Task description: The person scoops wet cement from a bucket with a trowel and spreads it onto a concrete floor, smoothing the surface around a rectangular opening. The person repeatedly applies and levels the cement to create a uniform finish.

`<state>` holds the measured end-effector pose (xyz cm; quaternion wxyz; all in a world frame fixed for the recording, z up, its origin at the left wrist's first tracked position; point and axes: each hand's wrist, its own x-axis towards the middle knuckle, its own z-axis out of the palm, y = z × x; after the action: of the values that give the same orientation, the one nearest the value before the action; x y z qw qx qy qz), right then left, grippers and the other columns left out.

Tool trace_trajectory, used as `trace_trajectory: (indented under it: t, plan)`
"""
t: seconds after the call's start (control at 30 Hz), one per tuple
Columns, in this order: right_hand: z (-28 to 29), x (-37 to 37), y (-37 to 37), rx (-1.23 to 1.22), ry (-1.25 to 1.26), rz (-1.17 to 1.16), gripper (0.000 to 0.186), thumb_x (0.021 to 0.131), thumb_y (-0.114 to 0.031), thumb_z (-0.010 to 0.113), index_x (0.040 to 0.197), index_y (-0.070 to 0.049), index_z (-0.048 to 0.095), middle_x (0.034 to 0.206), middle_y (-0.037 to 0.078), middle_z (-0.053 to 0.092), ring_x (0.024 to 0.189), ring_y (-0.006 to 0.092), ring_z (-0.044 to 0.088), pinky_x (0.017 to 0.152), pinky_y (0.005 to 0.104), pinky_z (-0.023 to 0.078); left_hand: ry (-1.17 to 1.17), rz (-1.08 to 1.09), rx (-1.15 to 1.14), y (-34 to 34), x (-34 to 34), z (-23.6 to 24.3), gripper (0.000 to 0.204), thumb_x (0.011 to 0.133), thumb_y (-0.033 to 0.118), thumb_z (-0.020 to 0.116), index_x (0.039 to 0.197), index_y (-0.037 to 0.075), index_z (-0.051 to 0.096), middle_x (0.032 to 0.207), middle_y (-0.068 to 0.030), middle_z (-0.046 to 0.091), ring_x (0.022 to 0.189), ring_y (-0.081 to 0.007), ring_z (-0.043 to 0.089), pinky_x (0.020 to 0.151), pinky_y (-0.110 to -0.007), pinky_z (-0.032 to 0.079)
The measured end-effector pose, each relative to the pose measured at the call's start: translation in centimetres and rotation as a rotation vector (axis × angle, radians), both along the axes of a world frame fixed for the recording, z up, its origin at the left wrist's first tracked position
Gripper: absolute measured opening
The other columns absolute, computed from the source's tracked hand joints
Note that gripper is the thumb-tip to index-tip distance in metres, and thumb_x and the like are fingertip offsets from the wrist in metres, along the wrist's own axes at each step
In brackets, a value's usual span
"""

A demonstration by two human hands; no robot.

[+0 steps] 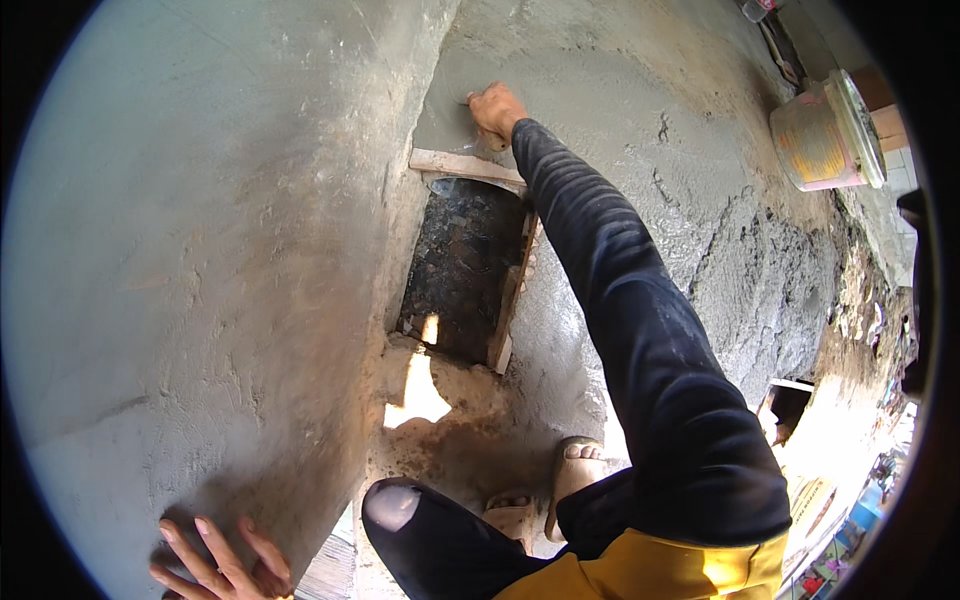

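Observation:
My right hand point(495, 110) is closed at the far end of my outstretched arm, against fresh grey cement plaster point(590, 95). It grips a trowel point(495, 143); the rounded handle end shows below the fist, while the blade is hard to make out against the wet plaster. Just below it, a rectangular opening point(465, 260) with a dark inside is framed by a wooden strip point(465, 165) on top and another board point(514, 300) at its right. At the lower left, my left hand point(225, 565) leans with spread fingers on the smooth grey wall point(200, 300), holding nothing.
A plastic bucket point(815, 140) with stained sides stands at the upper right. Rougher plaster point(770, 270) covers the wall to the right, near a second small opening point(788, 405). Sandalled feet point(575, 475) are below the framed opening. Colourful clutter point(865, 510) lies at the lower right.

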<state>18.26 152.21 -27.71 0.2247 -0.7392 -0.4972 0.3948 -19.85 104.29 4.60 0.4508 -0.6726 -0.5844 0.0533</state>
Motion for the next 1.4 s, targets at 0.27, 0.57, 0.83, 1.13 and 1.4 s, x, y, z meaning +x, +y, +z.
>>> trace_trajectory:
  t: [0.27,0.57,0.83,1.13,1.4]
  plan:
    - [-1.0,5.7,0.7,-0.023,-0.112,-0.146,0.03,0.098,-0.017,0.053,0.084,0.001,0.073,0.085,0.019,0.074,0.078,0.0252,0.075,0.072,0.039,0.058,-0.002,-0.002,-0.009,-0.1,-0.1,0.2,0.049,0.097,0.052,0.066,0.137,0.023,0.072,0.151,-0.0073,0.062,0.156,-0.0458,0.03,0.126,-0.065,0.004]
    - [0.2,0.8,-1.1,-0.086,0.343,0.026,0.034,0.106,-0.029,0.05,0.108,0.004,0.058,0.074,0.011,0.064,0.054,0.0227,0.06,0.048,0.04,0.051,0.003,0.012,-0.01,-0.1,0.1,0.2,0.049,0.096,0.051,0.066,0.138,0.025,0.071,0.152,-0.0074,0.061,0.155,-0.0458,0.031,0.126,-0.065,0.003]
    - [0.2,6.1,-4.5,0.11,-0.154,0.041,0.038,0.108,-0.031,0.049,0.113,0.005,0.06,0.077,0.011,0.068,0.063,0.0242,0.066,0.058,0.0421,0.055,-0.008,0.027,-0.029,0.0,0.1,0.3,0.049,0.096,0.052,0.066,0.138,0.026,0.071,0.153,-0.0073,0.06,0.155,-0.0451,0.031,0.126,-0.065,0.002]
    - [3.4,4.1,-10.6,-0.15,0.555,-0.061,0.037,0.108,-0.034,0.054,0.124,-0.001,0.057,0.079,0.008,0.066,0.057,0.0178,0.059,0.05,0.0379,0.056,0.022,-0.065,-0.048,0.5,-0.7,0.4,0.049,0.099,0.039,0.064,0.14,0.013,0.069,0.15,-0.0134,0.062,0.156,-0.0412,0.033,0.129,-0.053,-0.002]
    - [5.0,8.6,-16.4,0.02,-0.11,0.081,0.048,0.109,-0.037,0.045,0.133,0.004,0.052,0.123,0.032,0.07,0.116,0.0465,0.068,0.103,0.049,0.053,0.069,-0.056,-0.013,0.7,-0.5,0.4,0.049,0.1,0.039,0.063,0.141,0.013,0.069,0.152,-0.0105,0.061,0.15,-0.0401,0.044,0.128,-0.056,0.007]
